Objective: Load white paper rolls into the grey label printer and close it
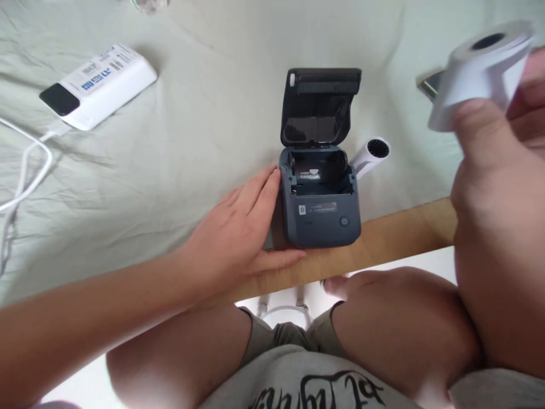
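A small dark blue label printer stands near the table's front edge with its black lid raised, its roll bay showing no roll. My left hand rests against the printer's left side, fingers stretched along it and thumb along the front. Up at the right, my right hand grips a white paper roll with a dark round core, thumb on its near side. Some of those fingers are cut off by the picture's edge. Just right of the printer lies another thin white roll, its dark hollow end facing me.
A white power bank with a printed label and a plugged-in white cable lies at the upper left. Behind the held roll shows part of a dark flat object. A pale cloth covers the table up to its wooden edge.
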Tool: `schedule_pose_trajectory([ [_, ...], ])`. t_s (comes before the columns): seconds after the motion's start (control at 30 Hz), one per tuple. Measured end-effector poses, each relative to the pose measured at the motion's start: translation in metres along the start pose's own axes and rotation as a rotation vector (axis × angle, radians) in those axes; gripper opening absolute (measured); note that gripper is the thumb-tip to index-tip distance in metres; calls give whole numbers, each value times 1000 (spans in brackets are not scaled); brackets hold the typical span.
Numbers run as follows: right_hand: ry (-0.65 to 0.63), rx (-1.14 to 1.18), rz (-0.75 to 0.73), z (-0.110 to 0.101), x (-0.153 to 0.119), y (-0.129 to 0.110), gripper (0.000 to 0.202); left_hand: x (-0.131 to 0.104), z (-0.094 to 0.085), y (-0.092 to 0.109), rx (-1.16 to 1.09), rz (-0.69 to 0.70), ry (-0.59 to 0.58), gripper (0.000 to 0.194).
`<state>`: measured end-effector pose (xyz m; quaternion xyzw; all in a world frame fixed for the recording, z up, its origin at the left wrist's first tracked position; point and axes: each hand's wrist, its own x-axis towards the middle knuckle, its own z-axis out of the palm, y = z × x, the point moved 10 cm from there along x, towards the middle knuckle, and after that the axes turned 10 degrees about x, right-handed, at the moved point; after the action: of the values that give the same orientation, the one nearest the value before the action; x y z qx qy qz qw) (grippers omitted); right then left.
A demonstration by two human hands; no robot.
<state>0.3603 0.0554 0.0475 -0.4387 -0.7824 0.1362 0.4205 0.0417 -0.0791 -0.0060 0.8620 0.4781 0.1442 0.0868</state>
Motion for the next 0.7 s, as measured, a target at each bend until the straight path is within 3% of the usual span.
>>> schedule_pose_trajectory([
  [0.13,-121,4,-44,26,-26,-57,47,-2,-2,0,5,10,14,120],
  [0.23,-183,10,-104,39,-31,-89,34,-2,-3,2,9,27,28,120],
  [0.33,-215,18,-291,49,-20,-115,12,-1,-3,3,2,20,21,118],
  [0.47,-277,-3,-523,61,-9,-139,11,-1,-6,5,-7,24,31,117],
  [0.63,-357,-71,-316,65,-3,-137,31,-2,-6,6,-24,20,19,116],
  [0.7,-355,-46,-307,59,-7,-142,31,-1,-7,5,-47,3,14,119],
])
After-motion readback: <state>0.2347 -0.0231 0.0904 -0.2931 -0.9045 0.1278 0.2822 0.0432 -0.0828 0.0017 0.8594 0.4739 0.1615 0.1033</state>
